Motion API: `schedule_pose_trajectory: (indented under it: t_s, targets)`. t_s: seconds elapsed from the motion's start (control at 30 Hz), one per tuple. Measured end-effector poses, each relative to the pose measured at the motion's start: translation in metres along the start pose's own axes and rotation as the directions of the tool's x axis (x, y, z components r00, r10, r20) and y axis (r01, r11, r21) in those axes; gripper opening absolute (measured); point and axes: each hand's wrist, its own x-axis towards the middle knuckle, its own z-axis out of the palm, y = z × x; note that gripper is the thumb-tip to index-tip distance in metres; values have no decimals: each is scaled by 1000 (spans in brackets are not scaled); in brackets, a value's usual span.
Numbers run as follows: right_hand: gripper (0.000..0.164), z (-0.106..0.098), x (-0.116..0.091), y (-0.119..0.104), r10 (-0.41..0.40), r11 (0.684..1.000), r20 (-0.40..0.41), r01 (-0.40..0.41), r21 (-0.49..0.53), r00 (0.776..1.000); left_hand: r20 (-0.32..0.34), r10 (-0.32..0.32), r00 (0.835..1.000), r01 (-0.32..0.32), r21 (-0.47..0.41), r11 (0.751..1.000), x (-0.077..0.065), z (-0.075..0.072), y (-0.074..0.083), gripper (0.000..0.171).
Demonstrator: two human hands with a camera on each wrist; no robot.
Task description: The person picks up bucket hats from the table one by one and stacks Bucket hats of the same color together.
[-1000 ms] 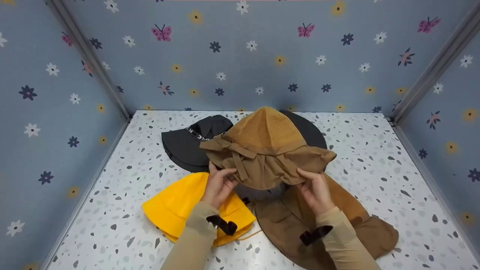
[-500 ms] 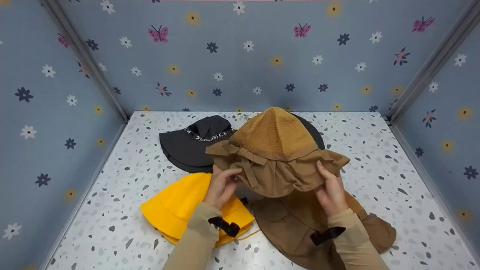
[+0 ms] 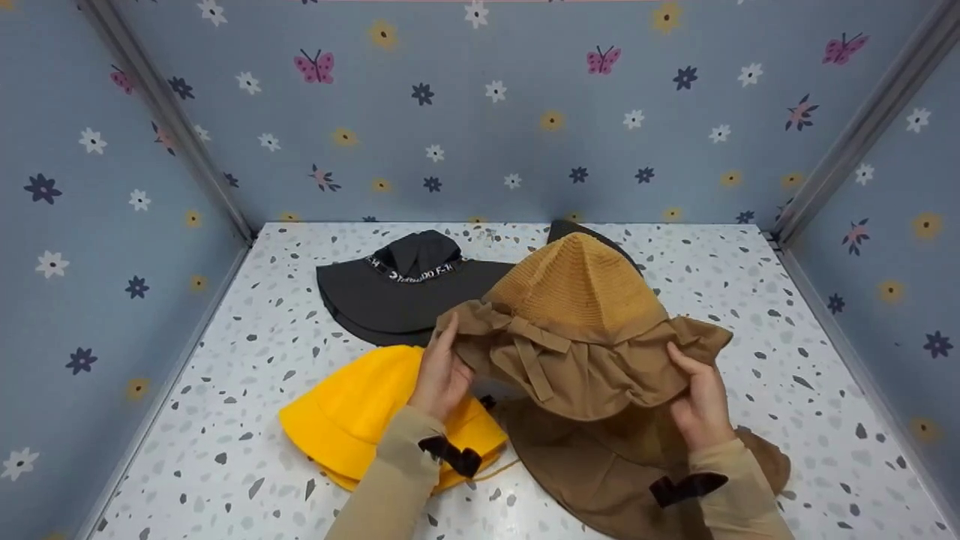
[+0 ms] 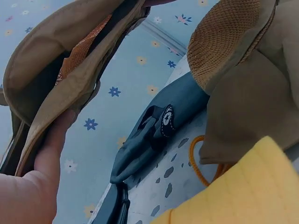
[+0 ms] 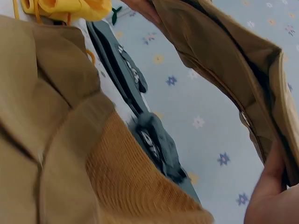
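Note:
Both hands hold a brown sun hat with a tan woven crown and a ruffled cloth brim with a bow, raised above the table. My left hand grips the brim's left side, thumb over the cloth. On the right side, my right hand pinches the brim between thumb and fingers. Each wrist view shows a thumb against the brim edge from below. Beneath the raised hat lies another brown hat, partly covered by it and by the right forearm. A yellow bucket hat sits under the left forearm.
A black brimmed hat with a lettered band lies at the back left. Behind the raised hat, another dark hat shows only its edge. The speckled table is bounded by flowered panels on three sides.
Both hands have carried the brown sun hat to the right and toward me, uncovering more of the black hat. The right hand has moved farther right along with the brim.

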Motion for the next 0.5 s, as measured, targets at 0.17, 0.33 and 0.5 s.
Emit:
schedule_pose_trajectory:
  t_s: [0.17,0.33,0.5]
  targets:
    - [21,-23,-13,-17,11,1000,26,-11,-1,1000,4,-97,995,95,150,984,-4,3,-5,78]
    - [20,-46,-27,-29,-12,995,63,6,97,998,78,-164,983,119,409,905,-9,2,-9,62]
    - [20,-69,-39,-39,-7,997,21,6,80,1000,143,-234,962,113,569,814,-16,5,-18,55]
